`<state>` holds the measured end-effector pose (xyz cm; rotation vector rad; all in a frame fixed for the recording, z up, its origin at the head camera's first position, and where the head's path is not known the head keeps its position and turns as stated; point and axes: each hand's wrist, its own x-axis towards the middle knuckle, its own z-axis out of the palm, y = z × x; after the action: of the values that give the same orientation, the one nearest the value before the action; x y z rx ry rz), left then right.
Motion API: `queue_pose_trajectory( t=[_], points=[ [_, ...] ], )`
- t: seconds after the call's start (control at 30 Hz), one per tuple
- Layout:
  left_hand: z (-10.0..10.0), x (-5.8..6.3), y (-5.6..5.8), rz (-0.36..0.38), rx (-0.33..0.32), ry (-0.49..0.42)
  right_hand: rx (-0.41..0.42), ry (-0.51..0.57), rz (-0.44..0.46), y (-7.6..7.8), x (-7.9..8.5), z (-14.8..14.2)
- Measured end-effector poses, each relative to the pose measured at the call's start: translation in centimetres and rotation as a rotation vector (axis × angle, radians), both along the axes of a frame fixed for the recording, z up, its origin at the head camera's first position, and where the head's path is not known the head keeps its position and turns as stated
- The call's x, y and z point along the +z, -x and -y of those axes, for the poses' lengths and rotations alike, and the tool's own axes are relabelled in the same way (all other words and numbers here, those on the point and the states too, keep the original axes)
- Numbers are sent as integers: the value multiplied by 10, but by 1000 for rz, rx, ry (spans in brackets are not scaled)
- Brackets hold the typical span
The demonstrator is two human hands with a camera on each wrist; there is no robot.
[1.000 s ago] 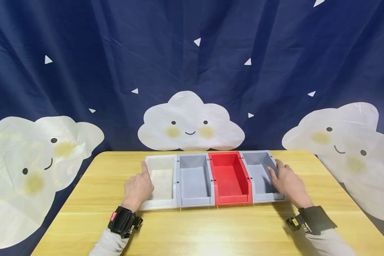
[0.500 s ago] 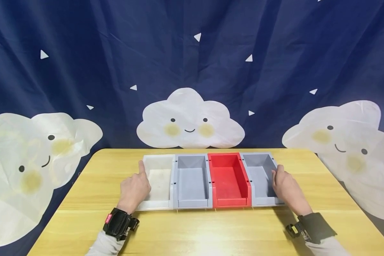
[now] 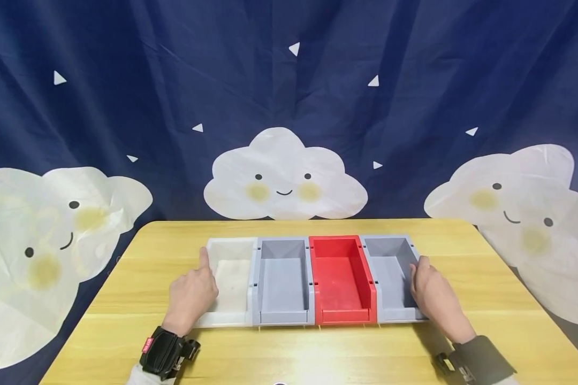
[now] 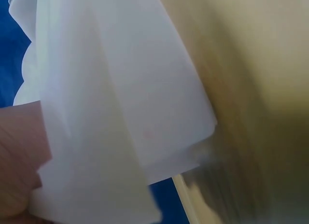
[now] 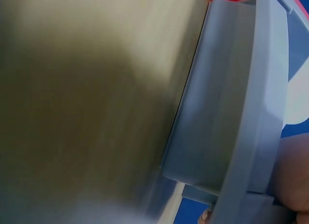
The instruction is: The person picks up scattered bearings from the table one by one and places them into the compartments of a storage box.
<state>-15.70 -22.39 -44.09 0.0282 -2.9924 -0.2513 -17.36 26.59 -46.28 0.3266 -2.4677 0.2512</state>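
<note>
- A white bin (image 3: 232,275), a grey bin (image 3: 284,278), a red bin (image 3: 339,278) and a grey end bin (image 3: 392,272) touch, left to right, on the wooden surface (image 3: 318,353).
- The left hand (image 3: 191,294) grips the white bin's outer wall, index finger extended; the right hand (image 3: 435,297), fingers curled, holds the end bin's.
- A red tag (image 3: 147,345) on the left wrist strap (image 3: 161,350) bears pale lettering, too small to read.

One white open-fronted plastic bin (image 3: 231,278), two grey bins (image 3: 283,278) (image 3: 390,275), one red bin (image 3: 337,278); two bare hands (image 3: 191,297) (image 3: 434,294); two dark wristbands (image 3: 160,353) (image 3: 485,361); one yellow wood-grain table (image 3: 347,355); one navy fabric curtain (image 3: 250,69); three smiling white clouds (image 3: 284,160) (image 3: 58,256) (image 3: 515,198); apparently seven white triangles (image 3: 295,49).
</note>
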Motion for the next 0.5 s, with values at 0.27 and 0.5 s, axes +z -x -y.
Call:
queue_pose_trajectory(
  t=[0.27, 0.5],
  points=[
    [4, 0, -12, -41, -24, 15, -48, 15, 4, -19, 0, 6],
    [4, -4, -28, -142, -46, 35, -71, 25, 9, -34, -3, 7]
  ],
)
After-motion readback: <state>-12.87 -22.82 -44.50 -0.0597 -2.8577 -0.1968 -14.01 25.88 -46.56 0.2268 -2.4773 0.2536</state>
